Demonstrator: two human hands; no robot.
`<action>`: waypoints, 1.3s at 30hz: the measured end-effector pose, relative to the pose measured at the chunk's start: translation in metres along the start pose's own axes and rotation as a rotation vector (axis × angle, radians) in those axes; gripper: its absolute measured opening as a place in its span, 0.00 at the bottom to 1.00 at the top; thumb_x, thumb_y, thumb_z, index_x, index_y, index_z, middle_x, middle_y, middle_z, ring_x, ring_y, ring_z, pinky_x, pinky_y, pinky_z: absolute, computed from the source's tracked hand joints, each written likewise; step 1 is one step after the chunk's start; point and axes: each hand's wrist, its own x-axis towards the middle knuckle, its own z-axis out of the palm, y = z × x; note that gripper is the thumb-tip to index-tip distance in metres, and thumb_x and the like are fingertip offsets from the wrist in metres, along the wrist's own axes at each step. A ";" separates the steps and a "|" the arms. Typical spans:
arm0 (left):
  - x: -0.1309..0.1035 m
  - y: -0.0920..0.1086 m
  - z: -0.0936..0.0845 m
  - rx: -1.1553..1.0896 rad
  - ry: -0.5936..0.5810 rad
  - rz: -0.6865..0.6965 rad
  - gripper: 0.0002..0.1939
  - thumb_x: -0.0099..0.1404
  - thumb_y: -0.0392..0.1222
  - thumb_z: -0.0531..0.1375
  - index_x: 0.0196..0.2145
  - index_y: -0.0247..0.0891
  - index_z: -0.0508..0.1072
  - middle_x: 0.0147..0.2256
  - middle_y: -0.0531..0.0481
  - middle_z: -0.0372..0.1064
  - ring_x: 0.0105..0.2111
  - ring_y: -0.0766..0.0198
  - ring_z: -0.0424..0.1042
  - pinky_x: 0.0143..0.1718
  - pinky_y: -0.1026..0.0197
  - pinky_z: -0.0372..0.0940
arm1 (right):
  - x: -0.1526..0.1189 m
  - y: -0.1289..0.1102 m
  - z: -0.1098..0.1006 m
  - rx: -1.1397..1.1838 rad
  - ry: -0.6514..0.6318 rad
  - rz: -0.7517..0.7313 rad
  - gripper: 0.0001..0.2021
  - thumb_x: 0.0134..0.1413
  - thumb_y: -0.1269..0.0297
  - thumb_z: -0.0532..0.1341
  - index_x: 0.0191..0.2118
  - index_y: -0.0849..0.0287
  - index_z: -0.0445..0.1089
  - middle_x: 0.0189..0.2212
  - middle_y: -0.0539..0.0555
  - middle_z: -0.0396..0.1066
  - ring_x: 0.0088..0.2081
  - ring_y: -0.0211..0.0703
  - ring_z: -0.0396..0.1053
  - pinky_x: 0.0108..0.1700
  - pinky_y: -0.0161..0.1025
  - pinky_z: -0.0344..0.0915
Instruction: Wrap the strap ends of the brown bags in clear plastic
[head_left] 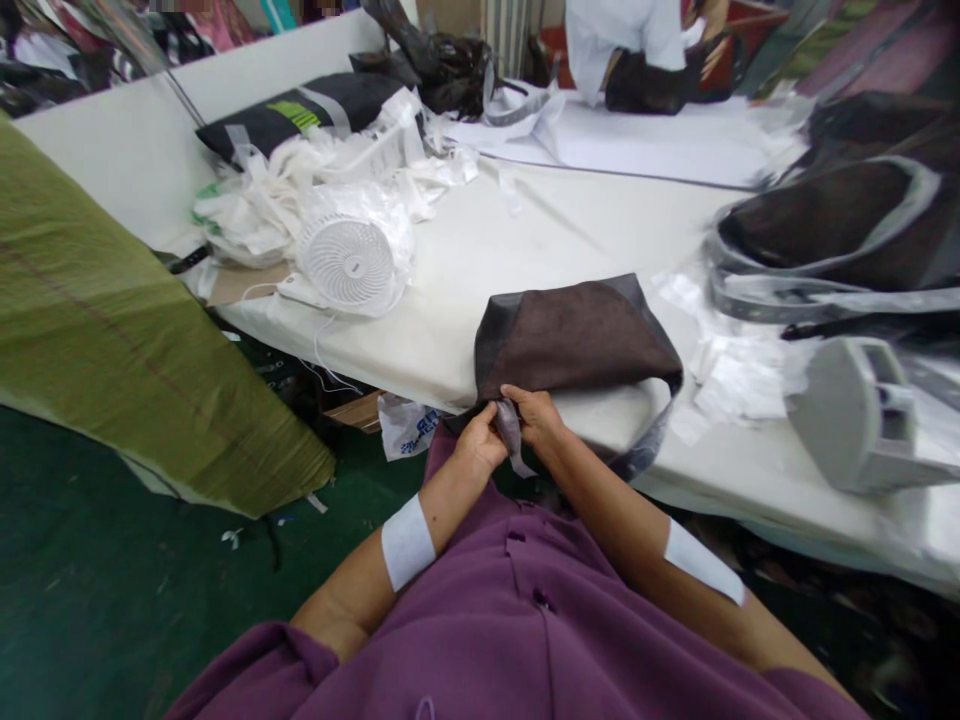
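Note:
A brown and black bag (585, 335) lies on the white-covered table near its front edge. At the bag's near left corner, my left hand (482, 440) pinches a plastic-wrapped strap end (510, 432) that hangs over the edge. My right hand (534, 412) is closed on the bag's corner just beside it, its thumb and fingers pressed together. The fingertips of both hands partly hide what lies between them. From the bag's right end, a wrapped strap (646, 440) loops down past the table edge.
A small white fan (352, 262) stands at the left, before crumpled white wrapping (262, 205). White paper scraps (739, 380) and a grey tape dispenser (844, 415) lie at right, below more dark bags (832, 220). Across the table, a person's sleeve (626, 40) shows. Green sacking (127, 330) stands left.

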 end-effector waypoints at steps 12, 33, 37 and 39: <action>0.009 0.011 -0.028 0.367 -0.063 0.566 0.11 0.46 0.32 0.67 0.19 0.35 0.66 0.18 0.56 0.65 0.21 0.71 0.66 0.29 0.66 0.61 | 0.004 0.014 -0.002 -0.165 -0.248 -0.074 0.12 0.34 0.67 0.68 0.31 0.62 0.70 0.26 0.52 0.73 0.27 0.37 0.68 0.27 0.32 0.63; 0.014 0.018 -0.018 0.107 -0.070 0.188 0.05 0.55 0.27 0.61 0.27 0.34 0.72 0.26 0.49 0.72 0.27 0.66 0.71 0.39 0.61 0.67 | 0.028 0.024 0.007 -0.347 -0.286 -0.269 0.08 0.37 0.69 0.62 0.30 0.63 0.73 0.25 0.49 0.73 0.26 0.36 0.66 0.30 0.31 0.62; 0.017 0.020 -0.021 0.135 -0.079 0.182 0.05 0.54 0.27 0.61 0.26 0.34 0.73 0.26 0.49 0.73 0.27 0.65 0.72 0.38 0.62 0.67 | 0.023 0.014 0.007 -0.356 -0.334 -0.229 0.05 0.38 0.70 0.61 0.27 0.62 0.73 0.22 0.48 0.71 0.24 0.34 0.64 0.27 0.30 0.59; 0.018 0.020 -0.022 0.142 -0.086 0.207 0.06 0.54 0.26 0.61 0.25 0.34 0.72 0.26 0.49 0.73 0.27 0.66 0.72 0.38 0.62 0.67 | 0.020 0.010 0.007 -0.382 -0.329 -0.216 0.04 0.37 0.71 0.61 0.26 0.62 0.72 0.20 0.47 0.69 0.21 0.32 0.60 0.24 0.29 0.56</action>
